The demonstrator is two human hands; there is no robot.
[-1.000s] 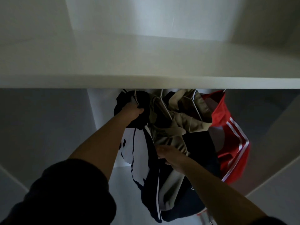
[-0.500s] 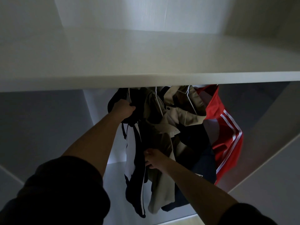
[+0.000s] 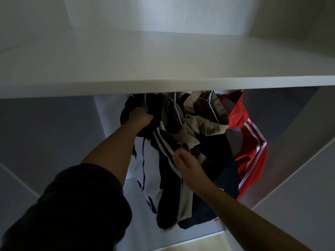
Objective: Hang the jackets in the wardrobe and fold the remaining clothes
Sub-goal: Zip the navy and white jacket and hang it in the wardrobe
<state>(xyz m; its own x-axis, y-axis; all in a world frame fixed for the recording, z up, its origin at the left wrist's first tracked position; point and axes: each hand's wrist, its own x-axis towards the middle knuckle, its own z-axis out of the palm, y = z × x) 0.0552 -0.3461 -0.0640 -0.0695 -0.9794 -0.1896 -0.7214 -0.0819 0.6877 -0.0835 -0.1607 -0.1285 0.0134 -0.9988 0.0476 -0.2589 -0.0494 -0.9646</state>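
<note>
**Inspector:** State each hand and what it holds.

**Me:** My left hand (image 3: 140, 117) is closed, fingers curled into the top of the dark striped jacket (image 3: 166, 187), just under the front edge of the shelf (image 3: 163, 84). My right hand (image 3: 187, 163) is curled onto the white-striped part of the same jacket, lower down. It looks like a pinch on the fabric, though the fingertips are partly buried in it.

**Inspector:** Where does the garment lie from your hands?

**Me:** It hangs long axis downward, from my left hand at its top, past my right hand, to a hem well below both. The khaki jacket (image 3: 208, 120) is touching it just beyond my right hand. The red jacket (image 3: 252, 151) is further out on that same side.

**Inspector:** Is it on the rail?

**Me:** I cannot tell. The shelf hides the rail and any hook above my left hand.

**Inspector:** Which relation governs the next move?

**Me:** In my judgement, the vertical one. My left hand is nearer the hanging point, so it would seat or release the top. My right hand, lower on the jacket, would smooth it downward, clear of the khaki one
</note>
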